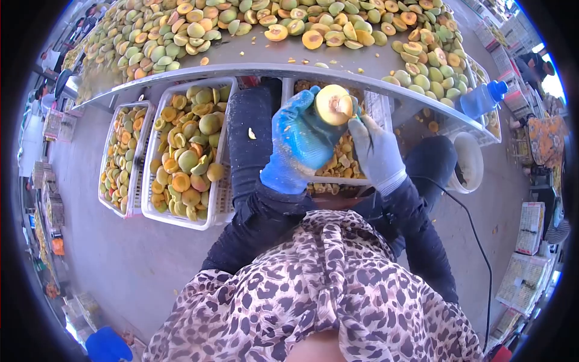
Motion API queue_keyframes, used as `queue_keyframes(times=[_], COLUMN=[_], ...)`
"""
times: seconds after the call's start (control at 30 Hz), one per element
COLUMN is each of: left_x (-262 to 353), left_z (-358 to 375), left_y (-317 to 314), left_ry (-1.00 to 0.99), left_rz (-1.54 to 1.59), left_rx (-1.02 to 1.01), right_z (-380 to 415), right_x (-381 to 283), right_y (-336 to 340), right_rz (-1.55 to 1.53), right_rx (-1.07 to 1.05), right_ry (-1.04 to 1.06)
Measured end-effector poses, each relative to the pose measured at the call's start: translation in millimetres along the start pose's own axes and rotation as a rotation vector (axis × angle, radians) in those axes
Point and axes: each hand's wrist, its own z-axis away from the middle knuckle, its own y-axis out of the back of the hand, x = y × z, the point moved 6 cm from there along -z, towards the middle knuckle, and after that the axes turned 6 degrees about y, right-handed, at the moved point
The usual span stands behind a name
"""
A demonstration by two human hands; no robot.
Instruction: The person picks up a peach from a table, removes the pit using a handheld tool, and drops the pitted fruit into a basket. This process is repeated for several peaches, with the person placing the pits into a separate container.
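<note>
We look down on a long metal table that runs across the top of the view, from ten o'clock to two o'clock, heaped with halved fruit, green skins and orange cut faces mixed together. Under its near edge, at nine o'clock from our hands, two white crates stand side by side on the floor, both filled with more halves. A third crate sits right below our hands, between our knees, partly hidden. At three o'clock a pale bucket rests on the floor, and above it, at the table's edge, a clear bottle with a blue cap lies tilted.

Our left hand, in a blue glove, is clenched around a fruit half, which sits at the top of the fist with its cut face turned up toward us. Our right hand, in a grey glove, lies just beside it at four o'clock from the fruit, fingers curled; a thin tool tip seems to touch the fruit's right rim, but we cannot tell what the fingers grip. The fruit is round, with no clear long axis, and the left hand is the nearer one, carrying it, while the right meets it from the lower right
</note>
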Motion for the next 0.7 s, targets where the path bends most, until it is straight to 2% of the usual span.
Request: queue_keyframes(times=[0.07, 0.13, 0.2, 0.23, 0.33, 0.4, 0.43, 0.5, 0.53, 0.63, 0.7], left_x=[-1, 3, -14, -13, -14, -9, -7, 7, 6, 6, 29], left_z=[-1, 3, 6, 5, 2, 1, 3, 5, 5, 2, 2], left_y=[3, 1, -11, -12, -12, -13, -10, 0, 4, 4, 5], left_ry=[0.017, 0.045, 0.466, 0.467, 0.439, 0.403, 0.407, 0.184, 0.19, 0.228, -0.068], left_rz=[0.29, 0.384, 1.183, 1.183, 1.086, 1.077, 1.078, 0.156, 0.157, 0.323, 0.0], left_rx=[-0.032, -0.034, -0.072, -0.067, -0.032, -0.139, -0.134, -0.118, -0.117, -0.187, -0.16], right_z=[-3, 0, 4, 3, 0, 0, 1, 3, 4, 4, 5], right_x=[6, 0, -6, -8, -10, -10, -11, -13, -8, -7, -3], right_y=[-3, -5, -9, -11, -12, -13, -12, -13, -13, -15, -22], right_rz=[-0.179, -0.243, -0.407, -0.409, -0.345, -0.1, -0.103, 0.141, 0.141, 0.064, -0.539], right_rx=[-0.061, -0.088, -0.122, -0.126, -0.114, -0.12, -0.125, -0.242, -0.247, -0.267, -0.371], right_ry=[-0.008, -0.041, -0.094, -0.095, -0.032, 0.052, 0.049, 0.098, 0.095, 0.178, -0.211])
